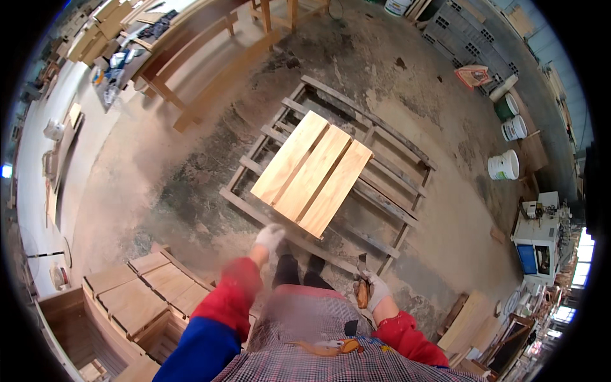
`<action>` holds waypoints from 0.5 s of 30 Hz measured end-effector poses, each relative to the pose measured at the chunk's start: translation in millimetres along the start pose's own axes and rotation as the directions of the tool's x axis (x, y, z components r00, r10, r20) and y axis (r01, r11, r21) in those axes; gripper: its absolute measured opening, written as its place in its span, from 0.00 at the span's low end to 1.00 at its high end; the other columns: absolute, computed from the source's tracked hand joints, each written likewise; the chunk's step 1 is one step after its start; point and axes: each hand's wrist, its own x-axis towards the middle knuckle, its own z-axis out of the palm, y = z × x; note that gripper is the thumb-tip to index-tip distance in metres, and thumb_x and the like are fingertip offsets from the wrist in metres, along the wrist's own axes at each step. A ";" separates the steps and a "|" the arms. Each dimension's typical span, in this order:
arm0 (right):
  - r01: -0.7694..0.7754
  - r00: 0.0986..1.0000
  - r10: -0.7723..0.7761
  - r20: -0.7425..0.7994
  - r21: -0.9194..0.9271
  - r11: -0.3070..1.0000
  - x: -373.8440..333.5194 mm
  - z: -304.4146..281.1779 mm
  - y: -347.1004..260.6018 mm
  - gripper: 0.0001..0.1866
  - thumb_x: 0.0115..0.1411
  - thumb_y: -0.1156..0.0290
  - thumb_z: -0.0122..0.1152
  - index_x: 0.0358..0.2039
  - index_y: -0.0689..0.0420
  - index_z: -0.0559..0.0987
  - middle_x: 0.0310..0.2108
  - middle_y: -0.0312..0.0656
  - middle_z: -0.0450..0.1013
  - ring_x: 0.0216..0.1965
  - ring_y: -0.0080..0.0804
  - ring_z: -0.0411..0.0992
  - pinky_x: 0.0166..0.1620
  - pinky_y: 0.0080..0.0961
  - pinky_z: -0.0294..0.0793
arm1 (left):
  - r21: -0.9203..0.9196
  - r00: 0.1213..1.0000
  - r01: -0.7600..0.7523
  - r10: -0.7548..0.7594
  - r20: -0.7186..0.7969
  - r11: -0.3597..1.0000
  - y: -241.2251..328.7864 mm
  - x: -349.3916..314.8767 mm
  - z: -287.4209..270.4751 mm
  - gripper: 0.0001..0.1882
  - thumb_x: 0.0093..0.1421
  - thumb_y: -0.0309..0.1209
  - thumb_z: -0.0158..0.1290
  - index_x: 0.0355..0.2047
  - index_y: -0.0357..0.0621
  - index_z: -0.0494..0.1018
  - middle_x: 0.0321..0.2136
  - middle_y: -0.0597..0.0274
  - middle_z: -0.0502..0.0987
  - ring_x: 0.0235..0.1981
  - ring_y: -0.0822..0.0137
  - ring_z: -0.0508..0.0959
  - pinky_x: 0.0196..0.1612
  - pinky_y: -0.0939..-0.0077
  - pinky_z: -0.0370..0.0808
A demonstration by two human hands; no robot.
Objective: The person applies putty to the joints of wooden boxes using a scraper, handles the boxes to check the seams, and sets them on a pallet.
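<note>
My right hand (377,290), in a whitish glove, is closed around the wooden handle of a hand tool (363,295). Its short dark blade points away from me; whether it is a scraper or a chisel I cannot make out. Three pale wooden boards (313,173) lie side by side, with narrow gaps between them, on a weathered slatted wooden pallet (245,204). Off the near-left corner of the boards, my gloved left hand (270,237) hangs apart from them. Motion blurs its fingers. A checked apron (299,325) covers my front.
At my lower left stand wooden boxes (121,293) with board pieces on top. A wooden bench frame (191,63) is at the far left. White buckets (504,165) and a machine (538,239) line the right side. Grey crates (461,38) sit at the far right.
</note>
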 end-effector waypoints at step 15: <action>0.001 0.992 0.017 -0.122 0.150 0.989 -19.5 39.5 83.8 0.16 0.60 0.72 0.52 0.49 0.57 0.69 0.30 0.45 0.72 0.25 0.36 0.71 0.27 0.32 0.74 | 0.655 0.943 0.194 0.045 -0.330 0.730 50.0 229.7 -47.2 0.34 0.52 0.52 0.54 0.55 0.47 0.63 0.50 0.50 0.70 0.49 0.53 0.71 0.51 0.63 0.67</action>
